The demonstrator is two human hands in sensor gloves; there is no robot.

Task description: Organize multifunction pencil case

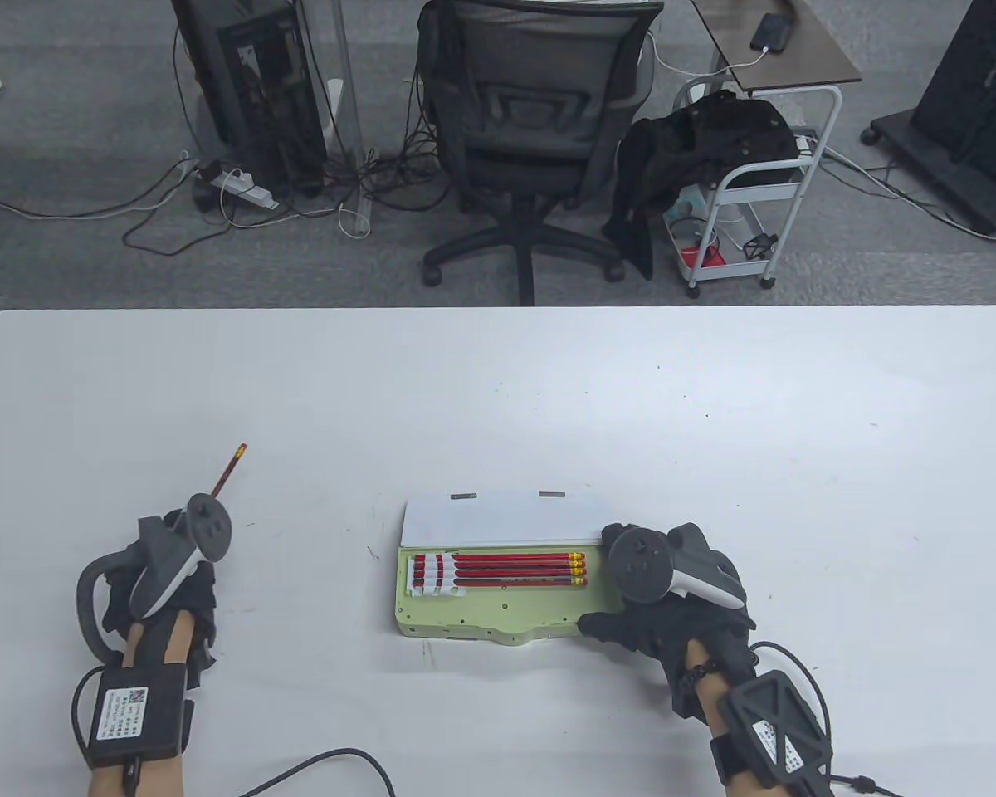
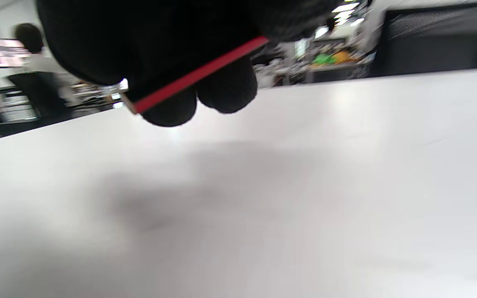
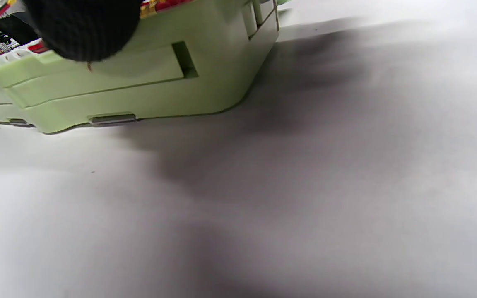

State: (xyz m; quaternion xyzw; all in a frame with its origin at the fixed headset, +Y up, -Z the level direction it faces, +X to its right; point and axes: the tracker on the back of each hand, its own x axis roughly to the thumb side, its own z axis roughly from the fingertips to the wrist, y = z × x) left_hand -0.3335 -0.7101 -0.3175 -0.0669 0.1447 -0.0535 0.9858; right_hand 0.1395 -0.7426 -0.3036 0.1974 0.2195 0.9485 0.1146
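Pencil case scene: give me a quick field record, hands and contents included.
case: green pencil case, lid open, flat on the white table
contents: four red pencils lying side by side in the tray, one end in a white holder
left hand: left hand pinches a single red pencil, well off to the case's left
right hand: right hand grips the case's right end, thumb at the front edge

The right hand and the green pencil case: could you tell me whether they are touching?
Touching. In the table view the right hand grips the right end of the green pencil case; the right wrist view shows a gloved fingertip against its side.
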